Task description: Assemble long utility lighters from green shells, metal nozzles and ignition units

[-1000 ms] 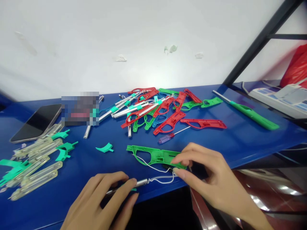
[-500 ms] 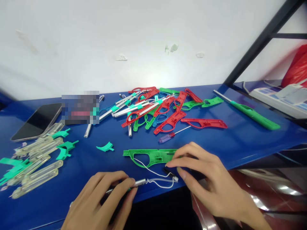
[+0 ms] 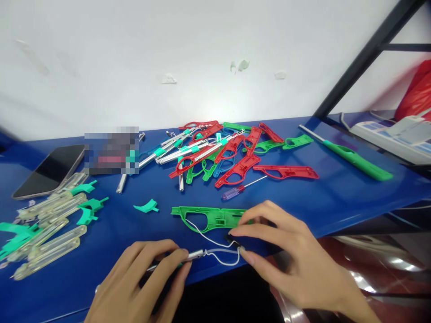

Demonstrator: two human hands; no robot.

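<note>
My left hand (image 3: pixel 148 278) is closed around a silver metal lighter tube (image 3: pixel 195 255), whose end sticks out past the fingertips. Thin white wires (image 3: pixel 222 261) run from that end toward my right hand (image 3: pixel 279 251). There, thumb and forefinger pinch a small black igniter piece (image 3: pixel 233 241), partly hidden by the fingertips. Behind the wires a green lighter half-shell (image 3: pixel 208 220) lies with its hollow side up. The other fingers of my right hand reach over its right end, and one wire crosses its trigger opening.
Red, green and blue half-shells (image 3: pixel 239 172) and metal tubes are heaped at the back. A screwdriver (image 3: pixel 234 193) lies before them. Clear fuel tanks (image 3: pixel 54 251) and teal triggers (image 3: pixel 90 208) are at left, beside a phone (image 3: pixel 50 170). A whole green lighter (image 3: pixel 357 159) rests at right.
My right hand has moved slightly left, its thumb and forefinger now closed on the black igniter piece. The left hand keeps its hold on the tube. The view has shifted a little.
</note>
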